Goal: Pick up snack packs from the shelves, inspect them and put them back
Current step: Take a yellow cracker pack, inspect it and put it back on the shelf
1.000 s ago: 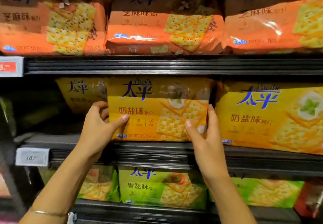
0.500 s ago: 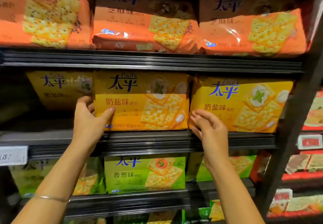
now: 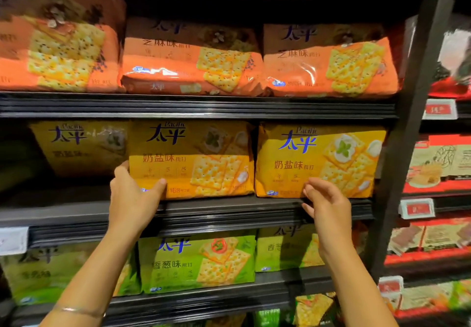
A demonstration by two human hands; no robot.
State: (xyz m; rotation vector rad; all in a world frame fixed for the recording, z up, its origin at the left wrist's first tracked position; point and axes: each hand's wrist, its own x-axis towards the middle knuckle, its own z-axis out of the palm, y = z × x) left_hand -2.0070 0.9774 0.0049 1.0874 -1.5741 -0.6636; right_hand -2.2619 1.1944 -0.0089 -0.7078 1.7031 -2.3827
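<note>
On the middle shelf [image 3: 204, 208], two yellow cracker packs side by side, long axes level, printed faces outward. Left hand [image 3: 132, 196] grasping the centre yellow pack [image 3: 191, 159] at its lower left corner, thumb across the front, fingers wrapped round the side edge. Right hand [image 3: 328, 203] grasping nothing, fingers loosely curled, fingertips at or just short of the bottom edge of the right yellow pack [image 3: 318, 161]; contact hard to judge. That pack at twelve o'clock from the right hand, the nearer one for it; likely the next to be lifted. Readable on both: "Pacific", blue "太平", and "奶盐味". Orange packs [image 3: 191, 58] at twelve o'clock above, green packs [image 3: 198, 263] at six o'clock below, same "太平" brand; green reads "香葱味".
</note>
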